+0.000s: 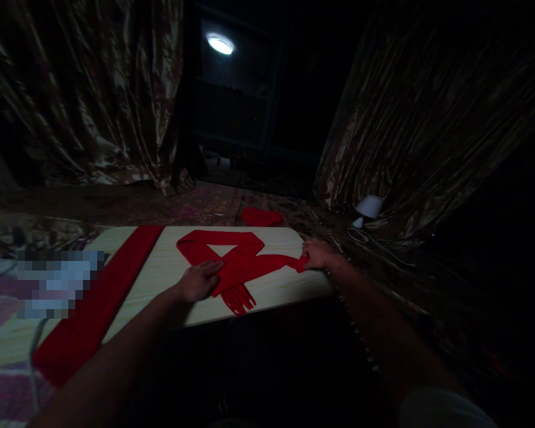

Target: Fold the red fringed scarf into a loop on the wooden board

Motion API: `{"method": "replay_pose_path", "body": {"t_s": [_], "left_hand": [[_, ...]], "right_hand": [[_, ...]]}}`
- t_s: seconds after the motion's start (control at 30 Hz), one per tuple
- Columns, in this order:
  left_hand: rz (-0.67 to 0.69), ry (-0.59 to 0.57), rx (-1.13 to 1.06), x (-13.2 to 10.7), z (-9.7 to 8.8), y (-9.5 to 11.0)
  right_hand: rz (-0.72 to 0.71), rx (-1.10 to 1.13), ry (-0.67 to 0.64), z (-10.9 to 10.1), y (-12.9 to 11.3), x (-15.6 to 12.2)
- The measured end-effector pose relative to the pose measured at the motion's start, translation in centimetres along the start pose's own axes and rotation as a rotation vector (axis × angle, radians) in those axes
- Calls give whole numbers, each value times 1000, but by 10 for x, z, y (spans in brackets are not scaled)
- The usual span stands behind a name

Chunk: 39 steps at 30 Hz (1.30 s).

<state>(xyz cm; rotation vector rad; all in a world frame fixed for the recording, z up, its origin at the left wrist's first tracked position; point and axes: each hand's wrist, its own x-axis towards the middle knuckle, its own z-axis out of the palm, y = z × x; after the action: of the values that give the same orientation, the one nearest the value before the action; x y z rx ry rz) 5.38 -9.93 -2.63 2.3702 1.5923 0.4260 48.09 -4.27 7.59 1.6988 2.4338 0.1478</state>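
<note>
A red fringed scarf (245, 270) lies crossed in a loop on a pale wood-grain tabletop (271, 292). Its fringe points toward me near the front edge. My left hand (199, 279) rests on the scarf beside the crossing, fingers stretched out flat over the cloth. At the table's right end, my right hand (316, 254) is closed on the other end of the scarf, which is bunched at the fingers. Between the two hands the cloth narrows and twists slightly.
A second long red cloth (102, 297) runs across the table's left part, next to a pixelated patch (57, 285). Another red bundle (262, 216) sits beyond the far edge. A small white lamp (369, 207) with a cord stands on the right; curtains (129, 89) hang behind.
</note>
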Motion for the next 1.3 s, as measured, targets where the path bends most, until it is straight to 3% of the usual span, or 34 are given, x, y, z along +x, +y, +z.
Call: {"method": "replay_pose_path", "body": {"t_s": [0.07, 0.17, 0.57, 0.73, 0.9, 1.0, 1.3], "left_hand": [[-6, -8, 8, 0, -1, 1], [-15, -12, -3, -1, -4, 2], [13, 23, -14, 1, 1, -3], [16, -1, 11, 1, 1, -3], [8, 19, -8, 1, 1, -4], [4, 3, -1, 1, 0, -3], [-12, -45, 61, 0, -2, 0]], "right_hand": [[-65, 88, 93, 7, -6, 1], [-34, 168, 115, 19, -20, 4], [129, -44, 138, 23, -64, 18], [105, 31, 221, 26, -62, 21], [86, 74, 14, 28, -49, 22], [129, 44, -25, 26, -43, 20], [406, -13, 207, 15, -44, 21]]}}
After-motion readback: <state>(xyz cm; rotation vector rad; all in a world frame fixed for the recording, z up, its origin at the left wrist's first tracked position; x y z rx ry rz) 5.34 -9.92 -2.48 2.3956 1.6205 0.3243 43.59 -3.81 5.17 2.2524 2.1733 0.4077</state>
